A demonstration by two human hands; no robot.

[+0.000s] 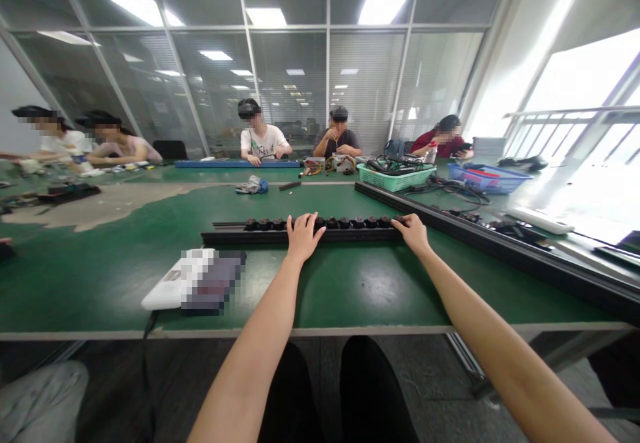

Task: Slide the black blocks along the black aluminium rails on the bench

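Note:
A long black rail [350,236] lies across the green table in front of me. Along it runs a row of several small round black parts [345,223]; their exact kind is too small to tell. My left hand [303,235] rests over the middle of the row, fingers spread and touching the parts. At the row's right end, my right hand [413,232] is closed in a pinch on the end of the black strip. The fingers partly hide that end. Past the left end of the row, a thin bare strip [227,224] shows behind the rail.
A white device and dark box [215,293] lie front left. Another long black rail [480,240] runs diagonally at right. Behind it stand a green basket [395,178] of cables and a blue basket [487,180]. Gloves [252,185] lie farther back. Several people sit across the table.

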